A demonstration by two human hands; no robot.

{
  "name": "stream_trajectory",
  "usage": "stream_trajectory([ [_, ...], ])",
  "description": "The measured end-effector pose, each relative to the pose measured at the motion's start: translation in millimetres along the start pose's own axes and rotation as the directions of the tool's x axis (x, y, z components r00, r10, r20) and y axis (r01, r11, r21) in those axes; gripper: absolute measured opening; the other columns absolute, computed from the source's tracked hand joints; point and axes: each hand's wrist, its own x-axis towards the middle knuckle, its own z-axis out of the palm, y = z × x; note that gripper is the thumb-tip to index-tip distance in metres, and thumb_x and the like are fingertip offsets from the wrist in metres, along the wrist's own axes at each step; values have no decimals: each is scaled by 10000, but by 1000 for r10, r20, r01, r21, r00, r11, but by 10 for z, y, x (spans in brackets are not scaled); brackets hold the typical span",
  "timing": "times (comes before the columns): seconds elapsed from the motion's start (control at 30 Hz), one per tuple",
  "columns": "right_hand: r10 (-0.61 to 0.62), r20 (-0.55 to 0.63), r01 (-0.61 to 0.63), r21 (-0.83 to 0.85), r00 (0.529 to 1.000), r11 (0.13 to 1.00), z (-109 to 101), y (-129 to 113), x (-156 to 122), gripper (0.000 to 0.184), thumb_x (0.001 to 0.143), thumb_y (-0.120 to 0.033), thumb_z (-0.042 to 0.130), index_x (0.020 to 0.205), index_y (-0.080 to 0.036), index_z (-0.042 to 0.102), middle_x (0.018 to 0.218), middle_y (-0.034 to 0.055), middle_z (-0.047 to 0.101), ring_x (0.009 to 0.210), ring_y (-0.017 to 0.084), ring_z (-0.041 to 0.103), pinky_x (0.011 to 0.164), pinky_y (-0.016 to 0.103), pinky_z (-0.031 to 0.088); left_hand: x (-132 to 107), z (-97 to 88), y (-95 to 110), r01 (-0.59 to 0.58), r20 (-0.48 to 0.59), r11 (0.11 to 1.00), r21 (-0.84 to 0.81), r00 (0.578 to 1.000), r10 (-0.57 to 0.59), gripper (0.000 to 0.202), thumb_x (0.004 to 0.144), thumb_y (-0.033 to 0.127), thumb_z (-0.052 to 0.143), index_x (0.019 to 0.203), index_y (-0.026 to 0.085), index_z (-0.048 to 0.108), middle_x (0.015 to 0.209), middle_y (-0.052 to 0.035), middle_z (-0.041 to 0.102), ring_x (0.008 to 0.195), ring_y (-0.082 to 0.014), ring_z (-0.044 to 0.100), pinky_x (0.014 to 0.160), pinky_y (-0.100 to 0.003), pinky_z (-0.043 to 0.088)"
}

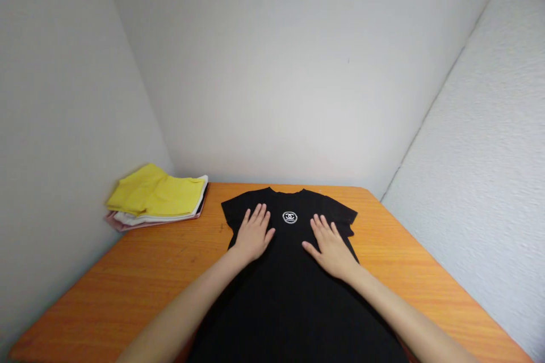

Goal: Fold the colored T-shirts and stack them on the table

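Observation:
A black T-shirt (pixel 287 283) lies spread out flat, its neck toward the far wall and both short sleeves out to the sides. On its chest is a round white printed logo (pixel 290 217). My left hand (pixel 254 233) rests flat on the shirt to the left of the logo, fingers stretched out. To the logo's right, my right hand (pixel 332 247) lies palm down on the fabric, its thumb pointing inward. Neither hand grips the cloth. The lower part of the shirt runs toward me, out of the frame's bottom.
Under the shirt is an orange wooden table (pixel 140 278). At its far left sits a stack of folded clothes, a yellow garment (pixel 159 191) on top, with white, black and pink layers beneath. Pale walls (pixel 289 85) stand behind and on both sides.

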Motion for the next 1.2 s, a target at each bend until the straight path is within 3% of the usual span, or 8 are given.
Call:
stream_trajectory([
  [0.13, -134, 59, 128, 104, 989, 986, 11, -565, -314, 796, 954, -646, 277, 1512, -79, 248, 1563, 145, 160, 1450, 275, 86, 1171, 483, 163, -309, 105, 509, -74, 102, 991, -112, 991, 86, 604, 991, 489, 196, 1474, 156, 338, 1573, -72, 225, 1467, -224, 141, 1185, -471, 146],
  [0.23, -120, 89, 108, 126, 989, 986, -1, -691, -385, 802, 953, -649, 279, 1506, -69, 260, 1556, 157, 179, 1448, 277, 100, 1173, 485, 158, -414, 159, 608, -58, 149, 988, -144, 986, 79, 611, 985, 501, 225, 1487, 163, 312, 1574, -68, 221, 1465, -225, 152, 1188, -459, 147],
  [0.47, 20, 116, -27, 59, 993, 998, -123, -129, -718, 795, 950, -663, 257, 1523, -113, 227, 1565, 116, 171, 1447, 264, 116, 1173, 470, 175, -685, 109, 2, 23, 136, 993, -113, 991, -7, 617, 981, 521, 232, 1496, 187, 296, 1574, -55, 226, 1463, -226, 163, 1184, -441, 173],
  [0.57, 50, 109, -54, 38, 993, 998, -222, -73, -833, 808, 952, -655, 263, 1511, -72, 248, 1560, 140, 180, 1447, 275, 108, 1177, 471, 163, -751, 10, -33, 30, 144, 997, -76, 989, -19, 615, 984, 498, 238, 1485, 150, 320, 1569, -80, 236, 1463, -235, 158, 1188, -456, 155],
  [0.8, -130, 109, 113, 151, 985, 982, -438, -946, -977, 809, 947, -627, 352, 1524, -81, 199, 1569, 135, 84, 1450, 284, 61, 1180, 484, 167, -1080, -214, 818, -135, 119, 981, -138, 981, 152, 561, 996, 430, 248, 1491, 171, 302, 1567, -68, 246, 1464, -227, 156, 1192, -486, 142],
  [0.93, -148, 153, 120, 179, 977, 976, -394, -1242, -1083, 780, 960, -570, 371, 1521, -58, 190, 1559, 151, 112, 1445, 293, 98, 1173, 500, 191, -1308, -109, 1004, -101, 127, 979, -176, 984, 124, 544, 998, 397, 255, 1504, 199, 269, 1573, -51, 220, 1461, -229, 170, 1183, -493, 184],
  [1.1, -80, 100, 67, 123, 992, 990, -399, -1010, -1279, 785, 939, -565, 448, 1523, -95, 213, 1550, 148, 164, 1432, 314, 164, 1150, 533, 237, -1318, -35, 957, -102, 72, 973, -206, 990, 119, 571, 982, 428, 315, 1508, 213, 256, 1572, -46, 227, 1456, -239, 187, 1184, -504, 189],
  [1.2, 37, 2, -37, 39, 999, 999, -408, -776, -1494, 768, 959, -511, 441, 1547, -141, 112, 1551, 136, 177, 1424, 320, 191, 1137, 539, 264, -1307, -65, 972, -96, 59, 970, -223, 992, 111, 579, 978, 441, 329, 1511, 229, 251, 1563, -42, 255, 1449, -249, 211, 1179, -508, 211],
])
